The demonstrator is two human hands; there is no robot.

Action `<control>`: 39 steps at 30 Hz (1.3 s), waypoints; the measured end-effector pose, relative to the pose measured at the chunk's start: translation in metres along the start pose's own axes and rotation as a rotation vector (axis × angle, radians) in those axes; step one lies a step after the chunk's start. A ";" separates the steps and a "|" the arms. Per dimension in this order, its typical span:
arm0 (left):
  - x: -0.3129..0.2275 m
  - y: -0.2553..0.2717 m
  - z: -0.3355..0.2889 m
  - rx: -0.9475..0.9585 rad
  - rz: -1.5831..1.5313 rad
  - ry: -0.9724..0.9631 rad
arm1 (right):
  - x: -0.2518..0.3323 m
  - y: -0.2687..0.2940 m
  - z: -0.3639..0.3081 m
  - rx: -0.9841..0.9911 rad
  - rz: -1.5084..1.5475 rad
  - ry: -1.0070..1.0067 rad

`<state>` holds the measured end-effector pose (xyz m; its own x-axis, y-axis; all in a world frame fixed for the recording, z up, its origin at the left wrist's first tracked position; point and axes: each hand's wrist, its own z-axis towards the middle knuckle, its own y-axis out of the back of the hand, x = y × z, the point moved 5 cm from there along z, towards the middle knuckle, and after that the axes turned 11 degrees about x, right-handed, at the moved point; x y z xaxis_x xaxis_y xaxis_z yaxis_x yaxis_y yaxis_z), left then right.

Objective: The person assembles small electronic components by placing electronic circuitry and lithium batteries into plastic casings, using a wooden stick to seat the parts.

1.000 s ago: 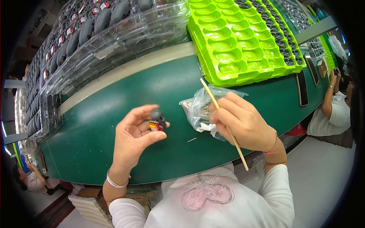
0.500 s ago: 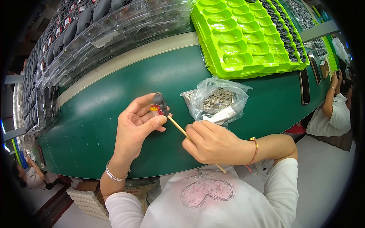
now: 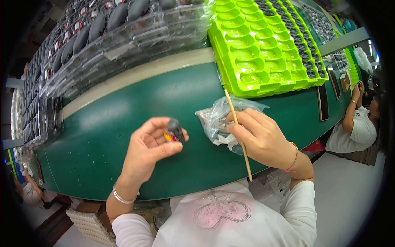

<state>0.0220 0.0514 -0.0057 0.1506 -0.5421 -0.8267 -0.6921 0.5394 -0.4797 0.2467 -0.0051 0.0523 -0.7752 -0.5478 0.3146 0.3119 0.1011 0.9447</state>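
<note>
Between the thumb and fingers of my left hand [image 3: 146,144] is a small dark grey, rounded plastic part [image 3: 175,129] with a red and yellow piece at its side. My right hand [image 3: 259,136] holds a thin wooden stick [image 3: 236,119], which slants across it from upper left to lower right. The right fingertips reach into a clear plastic bag [image 3: 214,119] of small metal pins; the hand hides much of the contents. Whether those fingers pinch a pin cannot be made out. A white paper piece [image 3: 225,140] lies at the bag's near side.
A bright green moulded tray [image 3: 251,78] stands behind the bag, its right columns filled with dark parts. Stacked clear trays [image 3: 123,51] of grey parts rise at the back left. Two phones, one a dark phone [image 3: 323,103], lie at the right. Another person [image 3: 354,123] sits far right.
My right hand has moved right and up, from the grey part to the bag. The stick has swung from the part to a steep slant. My left hand still holds the part, slightly lower.
</note>
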 end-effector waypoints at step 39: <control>-0.005 0.008 -0.002 0.006 -0.096 -0.244 | -0.031 0.031 0.039 -0.321 0.420 0.168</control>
<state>0.0144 0.0573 -0.0046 0.3816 -0.4199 -0.8235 -0.6622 0.4973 -0.5605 0.2590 0.0478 0.0756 -0.4577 -0.6427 0.6143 0.7474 0.0960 0.6574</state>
